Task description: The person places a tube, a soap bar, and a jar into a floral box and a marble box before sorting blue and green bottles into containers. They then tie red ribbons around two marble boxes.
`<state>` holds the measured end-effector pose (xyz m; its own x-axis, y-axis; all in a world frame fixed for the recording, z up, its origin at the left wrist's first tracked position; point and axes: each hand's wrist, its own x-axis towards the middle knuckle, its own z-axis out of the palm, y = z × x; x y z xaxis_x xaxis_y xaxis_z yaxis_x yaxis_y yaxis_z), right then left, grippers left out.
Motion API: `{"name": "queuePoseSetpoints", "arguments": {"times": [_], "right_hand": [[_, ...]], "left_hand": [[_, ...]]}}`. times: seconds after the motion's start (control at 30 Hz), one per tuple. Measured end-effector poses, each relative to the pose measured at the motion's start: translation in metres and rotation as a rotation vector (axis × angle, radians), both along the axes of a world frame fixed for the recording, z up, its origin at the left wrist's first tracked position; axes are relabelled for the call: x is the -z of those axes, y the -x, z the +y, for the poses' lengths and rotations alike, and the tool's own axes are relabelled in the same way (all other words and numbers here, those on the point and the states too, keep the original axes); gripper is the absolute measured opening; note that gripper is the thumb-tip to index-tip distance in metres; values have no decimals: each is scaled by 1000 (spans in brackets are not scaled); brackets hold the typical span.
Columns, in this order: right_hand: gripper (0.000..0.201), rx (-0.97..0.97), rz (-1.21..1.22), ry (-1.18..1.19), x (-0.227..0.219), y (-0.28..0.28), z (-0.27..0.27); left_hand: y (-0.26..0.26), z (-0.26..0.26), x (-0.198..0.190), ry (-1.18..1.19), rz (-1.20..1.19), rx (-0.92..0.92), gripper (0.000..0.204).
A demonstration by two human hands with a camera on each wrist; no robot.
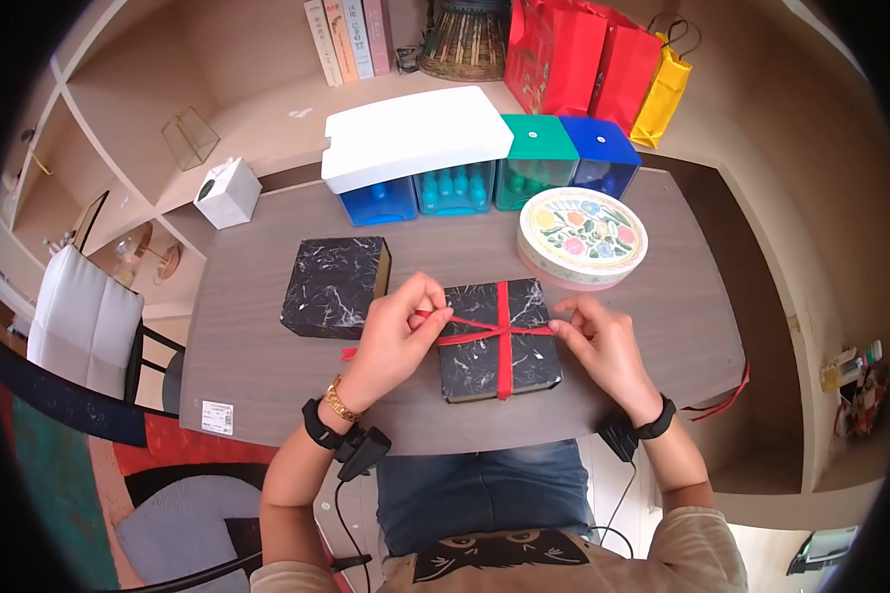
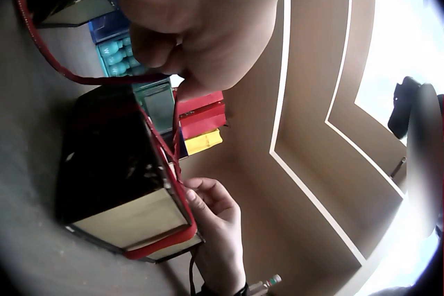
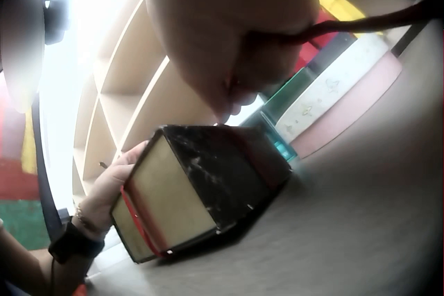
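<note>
A black marbled book-shaped box (image 1: 470, 366) lies on the table in front of the person, with red ribbon (image 1: 504, 368) crossed over its top. At the box's left edge, the left hand (image 1: 405, 321) pinches one ribbon end between thumb and fingers. From that hand a loose length of ribbon (image 2: 90, 80) trails in the left wrist view. The right hand (image 1: 608, 346) pinches the other end at the box's right edge, and its ribbon tail (image 3: 361, 24) shows in the right wrist view. Between the hands the ribbon runs across the box through the crossing.
A second black marbled box (image 1: 331, 282) lies to the left. Behind the right hand stands an oval floral box (image 1: 583, 237). Blue and green drawer boxes (image 1: 539, 138), partly under a white lid (image 1: 415, 133), line the back. A white cube box (image 1: 229, 193) sits at back left.
</note>
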<state>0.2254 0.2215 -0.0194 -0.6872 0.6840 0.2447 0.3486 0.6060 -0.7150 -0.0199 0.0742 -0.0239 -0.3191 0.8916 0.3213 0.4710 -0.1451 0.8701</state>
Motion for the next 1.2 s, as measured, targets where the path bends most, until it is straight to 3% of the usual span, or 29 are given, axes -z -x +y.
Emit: {"name": "queuePoseSetpoints", "arguments": {"times": [0.17, 0.3, 0.33, 0.43, 0.47, 0.57, 0.6, 0.7, 0.8, 1.0, 1.2], "right_hand": [[16, -10, 22, 44, 1, -3, 1], [10, -82, -41, 79, -8, -12, 21], [9, -138, -158, 183, -15, -17, 28], [14, -562, -307, 502, -27, -21, 52], [23, -650, -320, 637, -27, -18, 55], [33, -716, -200, 923, -20, -7, 54], [37, -524, -43, 945, -18, 2, 35], [35, -416, 49, 776, 3, 15, 20], [31, -340, 37, 665, -2, 18, 9], [23, -390, 130, 105, -1, 37, 1], [24, -510, 219, 70, 8, 39, 10]], "left_hand": [[3, -9, 12, 24, 8, 30, 10], [10, -16, -6, 83, 322, 59, 11], [8, -16, -14, 67, 426, 26, 10], [-4, -4, -16, -54, 746, -117, 15], [-9, 2, -14, -110, 853, -171, 18], [-18, 17, -7, -160, 898, -185, 28], [-17, 26, -1, -132, 813, -119, 33], [-11, 33, 5, -15, 631, 115, 33], [-11, 34, 0, 32, 590, 141, 40], [-15, 34, -2, 88, 581, 110, 44], [-15, 33, -6, 197, 460, 68, 40]]}}
